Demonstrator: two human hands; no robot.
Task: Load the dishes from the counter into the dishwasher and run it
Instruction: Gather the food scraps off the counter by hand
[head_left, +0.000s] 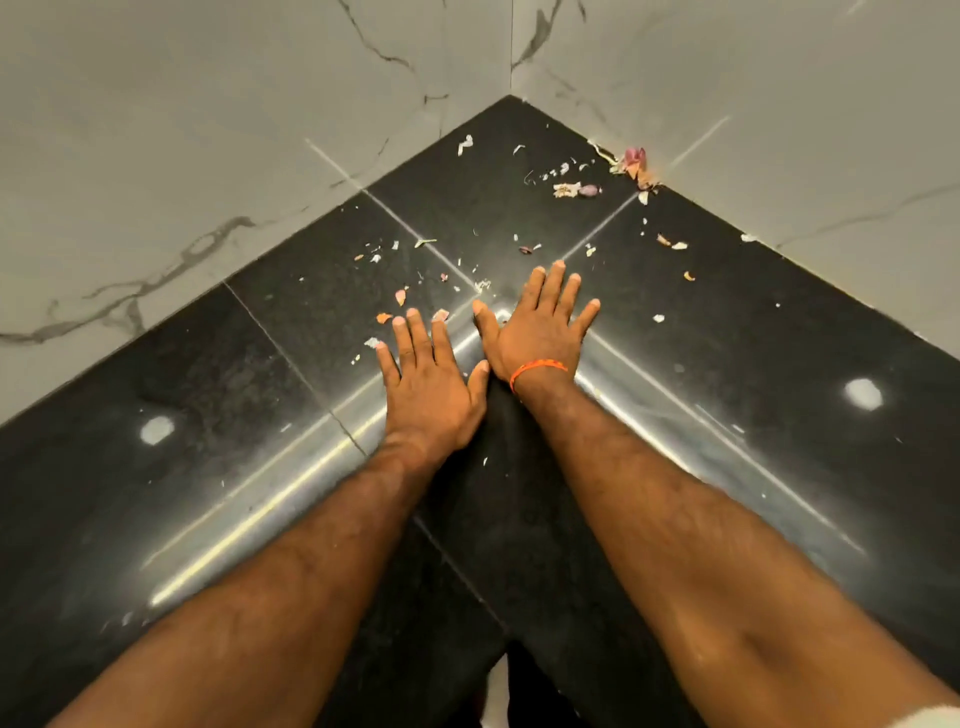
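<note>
Both hands laid flat on a bare corner of the counter; no dishes and no dishwasher are seen.

The left hand (427, 384) and the right hand (537, 325) are spread palm-down, fingers straight, so each grip is open and nothing is held. They are pressed on the dark counter (218, 395), near its inner edge, with onion and garlic peelings (576, 188) scattered beyond them toward the marbled wall (208, 130). An orange wristband (537, 370) is worn on the right wrist. Loading is judged not begun, or at least nothing of it is shown. The dishes, the dishwasher and its controls lie outside the view, and the floor below is mostly hidden.
</note>
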